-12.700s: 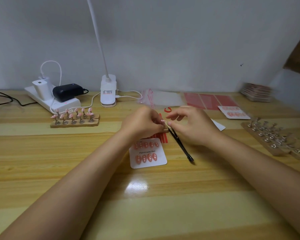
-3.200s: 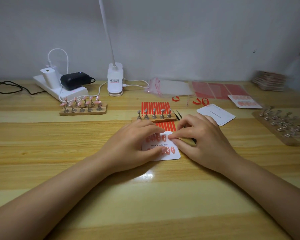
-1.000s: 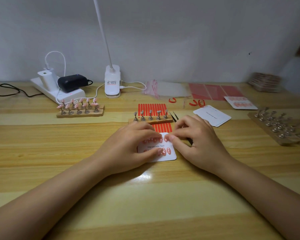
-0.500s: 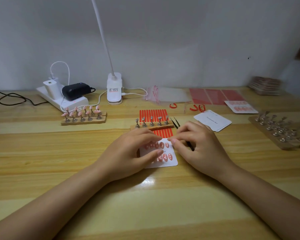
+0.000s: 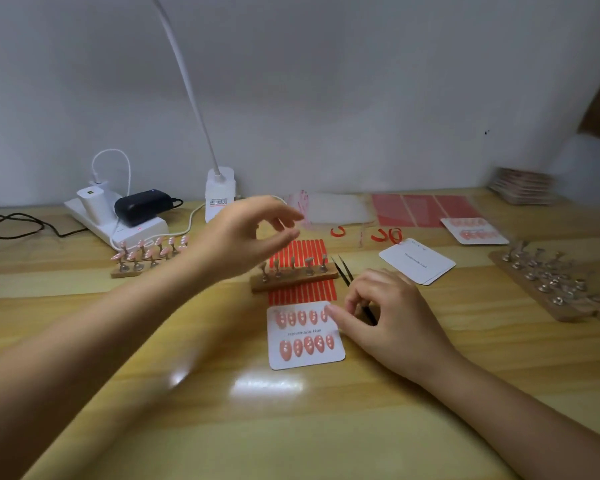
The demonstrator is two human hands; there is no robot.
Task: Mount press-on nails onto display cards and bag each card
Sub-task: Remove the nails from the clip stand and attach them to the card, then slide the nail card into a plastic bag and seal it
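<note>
A white display card (image 5: pixel 305 336) lies in the middle of the wooden table, carrying two rows of pink press-on nails. My right hand (image 5: pixel 388 317) rests beside it, a fingertip touching the card's upper right corner; black tweezers (image 5: pixel 343 271) lie partly under this hand. My left hand (image 5: pixel 246 233) is lifted above the table, fingers loosely spread and holding nothing, extended toward the clear bags (image 5: pixel 333 209) at the back. Behind the card a wooden nail stand (image 5: pixel 293 275) with bare metal holders sits on a red adhesive strip sheet (image 5: pixel 302 292).
Another stand (image 5: pixel 149 254) with pink nails sits left, near a power strip (image 5: pixel 118 220) and lamp base (image 5: pixel 220 192). Blank cards (image 5: pixel 418 261), a filled card (image 5: pixel 473 230), red sheets (image 5: pixel 425 211) and empty holder boards (image 5: pixel 555 282) lie right. A stack of bagged cards (image 5: pixel 523 185) is far right.
My left hand has lifted off the display card and moved up and back toward the clear bags. The card is now fully uncovered, and my right hand stays at its edge.
</note>
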